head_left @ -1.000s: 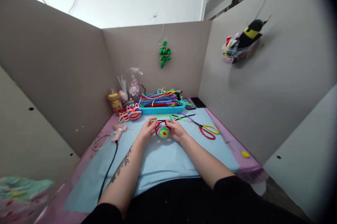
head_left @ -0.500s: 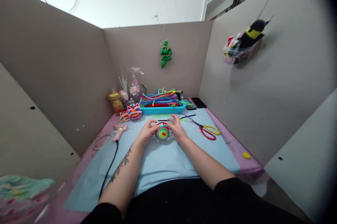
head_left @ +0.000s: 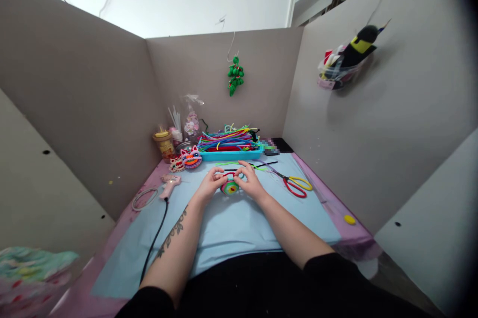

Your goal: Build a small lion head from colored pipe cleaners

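A small round pipe-cleaner craft (head_left: 230,189), ringed in green and pink with a yellow and red middle, is held above the blue table cover. My left hand (head_left: 211,186) pinches its upper left side between thumb and fingers. From the right, my right hand (head_left: 251,182) grips the top edge, its fingers bent and its thumb near a red strand (head_left: 229,175). Fingers cover part of the rim. Just behind the hands lie loose green and black pipe cleaners (head_left: 272,164). Scissors (head_left: 295,187) with one red and one yellow handle rest to the right.
A blue tray (head_left: 231,156) heaped with pipe cleaners stands at the back. On the left are a pink glue gun (head_left: 171,186) with a black cord, a coiled cable (head_left: 145,200) and finished animal-face crafts (head_left: 191,158). Grey partitions (head_left: 224,83) enclose the table.
My right hand has shifted slightly left, its thumb now closer to my left fingers over the craft's top. The craft looks tilted a little, with less of its upper face showing.
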Motion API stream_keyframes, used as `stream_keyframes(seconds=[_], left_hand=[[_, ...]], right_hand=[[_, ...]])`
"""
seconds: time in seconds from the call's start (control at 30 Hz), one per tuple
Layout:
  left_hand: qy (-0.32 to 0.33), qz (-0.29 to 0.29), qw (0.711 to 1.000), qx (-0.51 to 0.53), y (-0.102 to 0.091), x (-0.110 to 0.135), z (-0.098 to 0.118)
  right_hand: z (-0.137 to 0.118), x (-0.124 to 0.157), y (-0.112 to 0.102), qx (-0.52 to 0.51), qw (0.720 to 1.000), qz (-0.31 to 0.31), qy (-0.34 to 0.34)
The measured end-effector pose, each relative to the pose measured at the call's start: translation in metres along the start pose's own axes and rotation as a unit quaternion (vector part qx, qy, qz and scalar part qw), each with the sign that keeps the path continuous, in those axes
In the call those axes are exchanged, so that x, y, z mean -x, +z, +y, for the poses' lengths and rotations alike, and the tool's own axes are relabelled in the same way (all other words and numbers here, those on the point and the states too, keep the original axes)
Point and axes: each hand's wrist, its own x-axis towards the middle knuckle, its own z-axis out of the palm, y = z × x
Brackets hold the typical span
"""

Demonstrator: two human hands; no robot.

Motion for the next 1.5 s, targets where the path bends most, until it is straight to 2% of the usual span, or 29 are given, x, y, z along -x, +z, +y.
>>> stream_keyframes(seconds=[0.13, 0.33, 0.53, 0.67, 0.87, 1.03, 1.23, 1.37, 1.5], left_hand=[[0.01, -0.012, 1.0, 0.005, 0.001, 0.0, 0.001], [0.022, -0.024, 0.999, -0.027, 0.004, 0.0, -0.001], [0.043, -0.035, 0.995, -0.08, 0.007, 0.0, -0.002], [0.05, -0.029, 0.995, -0.079, 0.008, 0.001, -0.002], [0.036, -0.014, 0.999, -0.033, 0.005, -0.001, 0.0], [0.03, 0.009, 0.999, -0.012, 0.005, -0.002, 0.002], [0.042, 0.033, 0.997, -0.06, 0.009, -0.001, -0.001], [0.066, 0.019, 0.992, -0.109, 0.012, 0.001, -0.002], [0.084, -0.002, 0.984, -0.155, 0.015, 0.003, -0.002]], right_hand=[[0.007, 0.0, 0.006, -0.042, 0.999, -0.021, 0.026], [0.008, -0.002, 0.012, -0.177, 0.976, -0.013, 0.126], [0.003, -0.003, 0.014, -0.202, 0.963, 0.027, 0.176], [0.0, -0.003, 0.014, -0.193, 0.965, 0.025, 0.178], [0.006, -0.005, 0.008, -0.203, 0.967, 0.004, 0.155], [0.01, -0.007, -0.001, -0.117, 0.986, 0.032, 0.114], [0.0, -0.001, -0.004, 0.005, 0.997, 0.077, -0.006], [-0.005, 0.003, 0.001, 0.094, 0.99, 0.056, -0.093], [-0.002, 0.001, 0.006, 0.113, 0.989, 0.035, -0.088]])
